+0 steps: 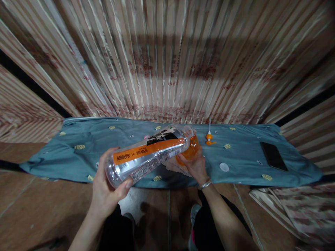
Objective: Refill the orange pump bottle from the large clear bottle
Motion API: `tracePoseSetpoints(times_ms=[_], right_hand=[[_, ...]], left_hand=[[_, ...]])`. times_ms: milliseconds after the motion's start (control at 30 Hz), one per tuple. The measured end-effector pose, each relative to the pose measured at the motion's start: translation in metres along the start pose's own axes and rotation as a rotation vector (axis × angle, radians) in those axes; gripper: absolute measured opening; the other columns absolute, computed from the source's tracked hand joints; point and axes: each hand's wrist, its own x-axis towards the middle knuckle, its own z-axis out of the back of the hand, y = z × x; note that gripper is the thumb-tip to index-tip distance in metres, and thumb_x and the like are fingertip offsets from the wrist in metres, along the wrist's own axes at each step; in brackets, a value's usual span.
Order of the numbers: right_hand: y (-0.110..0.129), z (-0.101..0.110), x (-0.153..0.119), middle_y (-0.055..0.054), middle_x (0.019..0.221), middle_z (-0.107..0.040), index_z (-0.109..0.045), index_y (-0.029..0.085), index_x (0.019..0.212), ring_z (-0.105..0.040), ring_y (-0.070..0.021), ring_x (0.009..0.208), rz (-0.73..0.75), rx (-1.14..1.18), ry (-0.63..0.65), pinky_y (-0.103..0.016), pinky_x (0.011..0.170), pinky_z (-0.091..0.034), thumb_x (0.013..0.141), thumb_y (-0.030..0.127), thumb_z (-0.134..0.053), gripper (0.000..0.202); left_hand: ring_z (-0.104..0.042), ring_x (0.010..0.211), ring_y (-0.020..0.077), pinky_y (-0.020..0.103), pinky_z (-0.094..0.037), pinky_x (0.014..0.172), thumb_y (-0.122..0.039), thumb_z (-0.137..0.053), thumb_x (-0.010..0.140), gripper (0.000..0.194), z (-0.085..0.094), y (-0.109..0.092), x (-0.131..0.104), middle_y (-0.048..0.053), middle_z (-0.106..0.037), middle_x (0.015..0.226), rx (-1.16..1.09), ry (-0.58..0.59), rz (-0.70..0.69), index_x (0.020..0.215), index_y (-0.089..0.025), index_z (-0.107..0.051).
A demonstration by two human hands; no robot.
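My left hand (108,184) is wrapped round the base of a clear plastic drink bottle (149,150) with an orange, white and black label. The bottle is tilted, its uncapped mouth pointing right, over the top of an orange bottle (190,150). Around that orange bottle my right hand (195,166) is closed, a bracelet on its wrist. Whether the two bottles touch I cannot tell. An orange pump head (209,137) with a pale tube lies right of them. Beneath the orange bottle is a pale, ragged-edged cloth or paper (174,165).
A teal cloth with yellow prints (70,146) covers the low table. A dark phone (273,156) lies at the right, and a white round disc (224,167) nearer the middle. Pleated patterned curtains (162,62) hang behind and at both sides, with dark poles at the corners.
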Motion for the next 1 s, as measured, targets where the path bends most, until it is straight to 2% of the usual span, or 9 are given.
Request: tracePoseSetpoints(times_ms=[200,400,533,733,867,1000], right_hand=[[-0.0042,-0.0004,0.0018,-0.020,0.111,-0.082,-0.055,0.019,0.123,-0.082,-0.0369,0.095,0.026,-0.005,-0.022,-0.046,0.079,-0.065,0.067,0.067,-0.080,0.078],[-0.0008,0.0011,0.0016,-0.021,0.107,-0.082,-0.055,0.018,0.124,-0.081,-0.0384,0.093,0.005,-0.010,-0.014,-0.048,0.077,-0.065,0.066,0.062,-0.081,0.077],[0.0010,0.0015,0.0007,-0.018,0.110,-0.082,-0.054,0.022,0.124,-0.081,-0.0380,0.096,0.000,-0.012,-0.014,-0.051,0.080,-0.066,0.068,0.061,-0.078,0.072],[-0.0003,0.0010,0.0016,-0.021,0.115,-0.081,-0.054,0.020,0.123,-0.081,-0.0387,0.099,0.005,-0.007,-0.017,-0.050,0.082,-0.066,0.066,0.070,-0.078,0.079],[-0.0003,0.0009,0.0014,-0.021,0.118,-0.080,-0.054,0.019,0.126,-0.081,-0.0388,0.104,0.011,-0.004,-0.021,-0.050,0.086,-0.066,0.067,0.066,-0.079,0.079],[-0.0017,-0.0001,0.0009,-0.020,0.110,-0.081,-0.055,0.019,0.125,-0.081,-0.0374,0.096,0.013,-0.017,-0.025,-0.048,0.078,-0.066,0.068,0.065,-0.080,0.078]], left_hand=[[-0.076,0.100,0.0361,0.048,-0.064,0.085,-0.062,-0.084,0.062,0.079,-0.0019,-0.0039,-0.0013,0.011,-0.074,0.114,-0.020,-0.010,-0.008,0.126,-0.023,-0.059],[-0.076,0.094,0.0338,0.044,-0.064,0.079,-0.060,-0.085,0.063,0.078,-0.0039,-0.0056,-0.0011,0.010,-0.074,0.110,-0.023,0.004,-0.015,0.126,-0.021,-0.059],[-0.076,0.097,0.0343,0.045,-0.065,0.082,-0.060,-0.084,0.064,0.077,-0.0047,-0.0071,-0.0005,0.010,-0.074,0.111,-0.018,-0.002,-0.025,0.125,-0.021,-0.059],[-0.076,0.099,0.0348,0.045,-0.064,0.083,-0.061,-0.084,0.064,0.079,-0.0041,-0.0074,-0.0001,0.011,-0.073,0.113,-0.014,0.012,-0.019,0.126,-0.021,-0.058],[-0.076,0.100,0.0346,0.045,-0.064,0.085,-0.060,-0.084,0.064,0.078,-0.0037,-0.0056,-0.0013,0.011,-0.074,0.114,-0.014,0.003,-0.031,0.127,-0.021,-0.058],[-0.077,0.099,0.0334,0.043,-0.064,0.084,-0.059,-0.084,0.067,0.077,-0.0027,-0.0031,-0.0014,0.011,-0.074,0.114,-0.013,0.011,-0.049,0.128,-0.020,-0.059]])
